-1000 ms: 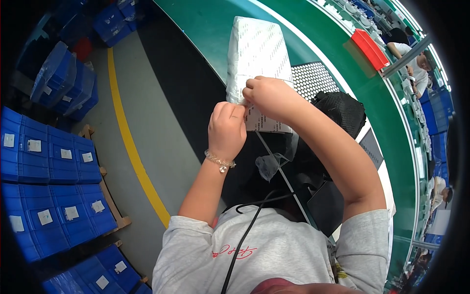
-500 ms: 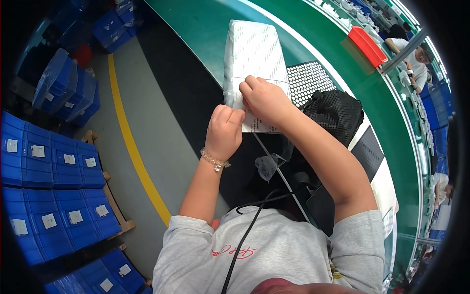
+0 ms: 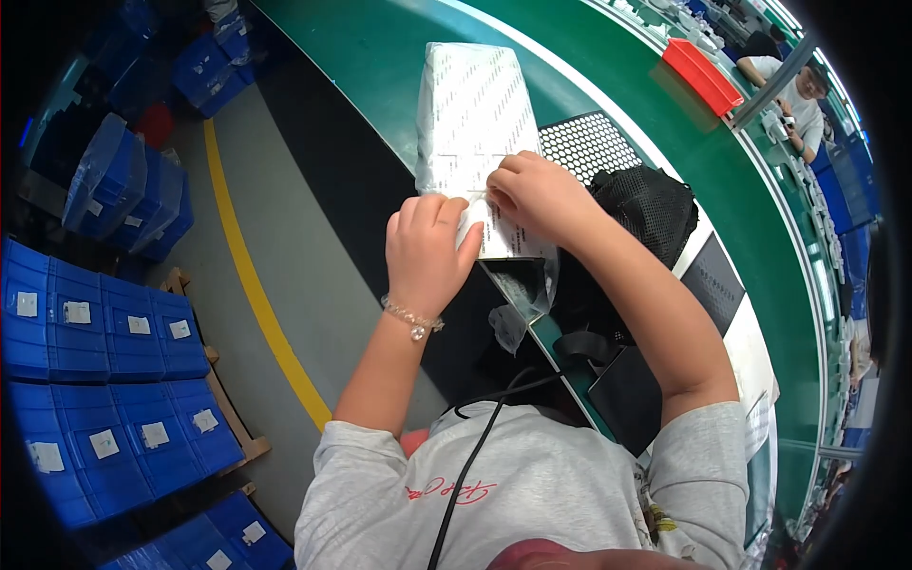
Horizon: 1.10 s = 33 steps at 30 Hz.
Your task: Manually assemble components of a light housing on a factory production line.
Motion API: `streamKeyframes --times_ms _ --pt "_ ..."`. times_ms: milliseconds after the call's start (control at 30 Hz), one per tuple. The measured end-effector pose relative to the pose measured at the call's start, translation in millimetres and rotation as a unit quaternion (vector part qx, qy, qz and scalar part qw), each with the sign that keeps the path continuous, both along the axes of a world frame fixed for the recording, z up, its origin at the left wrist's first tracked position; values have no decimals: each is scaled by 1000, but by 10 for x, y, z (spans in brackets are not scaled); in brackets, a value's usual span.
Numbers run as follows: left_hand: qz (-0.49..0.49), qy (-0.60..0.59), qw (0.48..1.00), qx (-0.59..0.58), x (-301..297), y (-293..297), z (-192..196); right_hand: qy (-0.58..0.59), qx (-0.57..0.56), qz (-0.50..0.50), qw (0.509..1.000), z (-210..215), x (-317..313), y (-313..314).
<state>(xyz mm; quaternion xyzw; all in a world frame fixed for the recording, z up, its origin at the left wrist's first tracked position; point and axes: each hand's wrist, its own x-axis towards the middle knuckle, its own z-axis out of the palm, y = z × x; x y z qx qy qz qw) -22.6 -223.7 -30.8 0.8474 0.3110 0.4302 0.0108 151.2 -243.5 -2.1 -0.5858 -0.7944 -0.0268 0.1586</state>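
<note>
**At the green bench: both hands on the wrapped parcel**

On the edge of the green worktable (image 3: 380, 57) lies a long white plastic-wrapped parcel (image 3: 472, 104), its near end at the person's hands and its far end pointing away across the bench. The left hand (image 3: 427, 249), with a beaded bracelet (image 3: 410, 317) at the wrist, has its fingers curled together over the near end of the parcel, pressing it down. The right hand (image 3: 538, 195) is just beside it, fingertips pinched on what looks like a white label or strip at that same end; the exact pinch is hidden beneath the fingers.

By my reckoning the step in hand is fixing or peeling that strip at the parcel's near end. The next move would call for the left hand to hold the parcel steady while the right works along the edge without wrinkling the wrap.

Beside the right forearm sits a black mesh pouch (image 3: 648, 204), and beyond it a black perforated tray (image 3: 587, 142). A red bin (image 3: 703, 76) stands farther along the bench. Blue storage bins (image 3: 104, 323) line the floor to the left, past a yellow floor line (image 3: 249, 275).
</note>
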Motion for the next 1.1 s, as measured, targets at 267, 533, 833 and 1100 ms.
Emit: streamKeyframes --times_ms 267,533,833,1100 --pt "5 148 984 -97 132 80 15 -37 90 -47 994 -174 -75 13" --pt "-28 123 990 -61 100 67 -4 -12 86 -103 991 -162 -100 99" --pt "-18 113 993 -28 132 26 -61 15 50 -158 986 -179 -156 202" --pt "-26 80 995 -51 151 34 -105 19 28 -159 987 -151 -97 279"
